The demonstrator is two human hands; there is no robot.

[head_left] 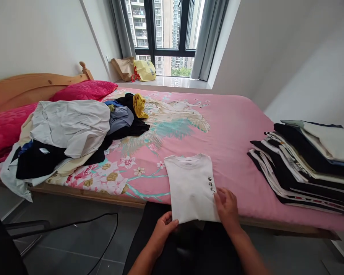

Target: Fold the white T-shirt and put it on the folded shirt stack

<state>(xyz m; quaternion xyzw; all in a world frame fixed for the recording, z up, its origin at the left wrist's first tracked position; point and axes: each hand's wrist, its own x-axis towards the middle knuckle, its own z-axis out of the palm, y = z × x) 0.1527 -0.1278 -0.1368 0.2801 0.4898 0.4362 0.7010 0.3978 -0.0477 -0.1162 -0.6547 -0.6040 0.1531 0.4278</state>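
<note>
A white T-shirt (190,185), folded into a narrow rectangle with small black lettering on its right side, lies on the pink floral bedsheet (232,133) at the near edge of the bed. My left hand (164,226) grips the shirt's lower left corner, fingers curled under the hem. On the lower right part of the shirt rests my right hand (226,206), fingers closed on the cloth by the lettering.
A heap of unfolded clothes (65,133) in white, black, grey and yellow lies on the left of the bed by red pillows (83,89). A stack of folded shirts (309,164) sits at the right. Bags (134,68) stand on the window sill. A black cable (74,225) crosses the floor.
</note>
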